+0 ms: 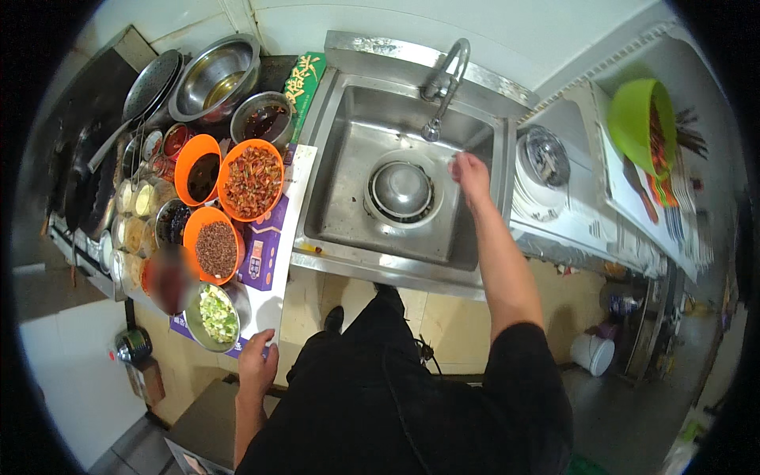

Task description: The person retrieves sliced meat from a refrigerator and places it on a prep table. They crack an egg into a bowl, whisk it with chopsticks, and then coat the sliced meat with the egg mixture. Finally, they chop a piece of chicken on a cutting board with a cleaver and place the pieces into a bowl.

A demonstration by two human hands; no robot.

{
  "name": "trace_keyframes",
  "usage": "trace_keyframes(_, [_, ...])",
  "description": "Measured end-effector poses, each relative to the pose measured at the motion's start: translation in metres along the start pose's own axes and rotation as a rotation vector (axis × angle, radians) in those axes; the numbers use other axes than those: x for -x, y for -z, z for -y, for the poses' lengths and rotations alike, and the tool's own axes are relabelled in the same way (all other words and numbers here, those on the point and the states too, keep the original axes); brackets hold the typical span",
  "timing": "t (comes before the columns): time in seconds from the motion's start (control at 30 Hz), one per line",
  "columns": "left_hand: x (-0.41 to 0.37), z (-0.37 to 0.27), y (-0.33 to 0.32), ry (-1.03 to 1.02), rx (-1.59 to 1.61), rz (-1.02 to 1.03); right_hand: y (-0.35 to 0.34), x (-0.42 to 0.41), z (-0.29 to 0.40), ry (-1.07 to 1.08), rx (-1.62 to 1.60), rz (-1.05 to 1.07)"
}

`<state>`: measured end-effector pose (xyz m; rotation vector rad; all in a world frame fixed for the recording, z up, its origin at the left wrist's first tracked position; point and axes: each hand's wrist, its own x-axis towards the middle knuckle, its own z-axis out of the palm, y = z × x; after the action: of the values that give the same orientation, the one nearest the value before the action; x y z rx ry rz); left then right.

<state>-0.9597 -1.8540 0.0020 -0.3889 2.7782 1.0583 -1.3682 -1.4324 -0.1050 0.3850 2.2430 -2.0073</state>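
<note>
Over the right part of the steel sink (332,178), my right hand (473,177) hangs in the air with bent fingers; whether it holds anything is not clear. Above and left of it is the faucet (452,71), its spout head pointing down into the basin. A metal bowl (404,189) sits upside down within other round dishware on the basin floor. My left hand (259,361) is near the front edge of the left counter, fingers slightly apart and nothing seen in them. Just beyond it stands a metal bowl of chopped green onion (218,314).
Orange bowls (250,181) of chopped chili and brown granules, sauce bowls, jars and a steel basin (217,80) crowd the left counter. Right of the sink are stacked white plates (537,199), a green bowl (638,127) and forks. A white bucket (592,354) stands low at right.
</note>
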Motion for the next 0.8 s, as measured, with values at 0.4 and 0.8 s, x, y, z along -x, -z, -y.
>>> trace_keyframes(0.4, [0.106, 0.015, -0.088, 0.696, 0.164, -0.14, -0.045, -0.205, -0.03, -0.351, -0.28, 0.042])
trace_keyframes(0.8, [0.178, 0.087, -0.151, 0.97, 0.267, -0.044, -0.11, -0.05, -0.031, -0.78, -0.801, 0.115])
